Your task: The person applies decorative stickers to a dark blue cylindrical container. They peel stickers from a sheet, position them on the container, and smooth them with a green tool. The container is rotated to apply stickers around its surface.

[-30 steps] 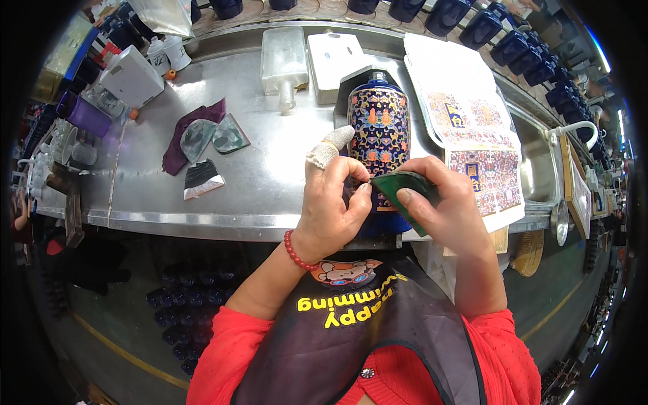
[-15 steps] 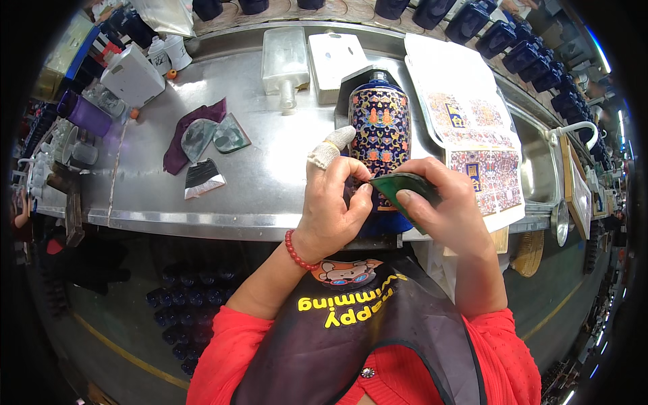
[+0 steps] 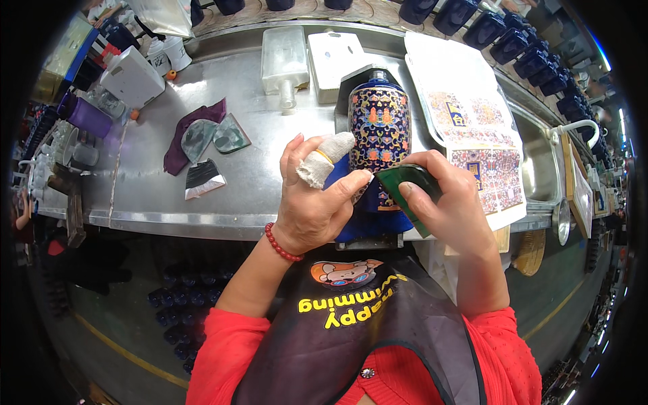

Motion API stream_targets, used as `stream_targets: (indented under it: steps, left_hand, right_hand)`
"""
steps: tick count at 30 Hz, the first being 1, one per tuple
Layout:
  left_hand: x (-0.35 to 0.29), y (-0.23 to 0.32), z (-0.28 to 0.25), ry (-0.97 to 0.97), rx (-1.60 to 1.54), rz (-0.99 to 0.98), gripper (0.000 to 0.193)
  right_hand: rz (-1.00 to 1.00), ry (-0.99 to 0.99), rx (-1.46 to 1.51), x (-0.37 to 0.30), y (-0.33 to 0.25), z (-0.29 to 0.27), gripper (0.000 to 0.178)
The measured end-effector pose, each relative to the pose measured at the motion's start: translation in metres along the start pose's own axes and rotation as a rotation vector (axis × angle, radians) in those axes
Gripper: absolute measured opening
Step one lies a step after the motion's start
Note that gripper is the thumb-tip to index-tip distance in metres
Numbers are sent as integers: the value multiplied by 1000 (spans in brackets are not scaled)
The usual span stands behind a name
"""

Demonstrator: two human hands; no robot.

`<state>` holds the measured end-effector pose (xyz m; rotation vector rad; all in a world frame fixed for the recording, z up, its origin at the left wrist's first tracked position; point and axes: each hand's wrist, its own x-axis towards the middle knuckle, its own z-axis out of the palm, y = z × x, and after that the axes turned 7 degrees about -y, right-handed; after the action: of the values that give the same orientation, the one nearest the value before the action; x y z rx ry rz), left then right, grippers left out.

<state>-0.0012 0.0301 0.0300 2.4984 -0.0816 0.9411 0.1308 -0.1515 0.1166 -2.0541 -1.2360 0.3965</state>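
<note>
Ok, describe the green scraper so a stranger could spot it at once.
Start at the steel workbench and find the tall blue patterned bottle lying near its front edge. At the bottle's lower end, the right hand pinches the green scraper: a flat dark green piece, unlike the grey scrapers lying loose on the purple cloth.

A steel workbench (image 3: 270, 121) carries a patterned blue bottle (image 3: 379, 128) lying in a cradle, with printed decal sheets (image 3: 466, 115) just beside it. A purple cloth (image 3: 177, 145), green scrapers (image 3: 229, 135) and a clear glass bottle (image 3: 285, 61) lie farther left.
</note>
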Motion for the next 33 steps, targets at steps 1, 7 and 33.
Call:
stream_targets:
  steps: [1,7,33]
  left_hand:
    - [0,-1,-1,-12,10,10,49]
    - [-1,-5,-4,-41,40,71,53]
    - [-2,-11,-1,-49,-32,63,37]
  right_hand:
    - [-1,2,-5,0,0,0,25]
    - [9,6,-5,0,-1,1,26]
    - [38,-29,20,-1,-1,-1,26]
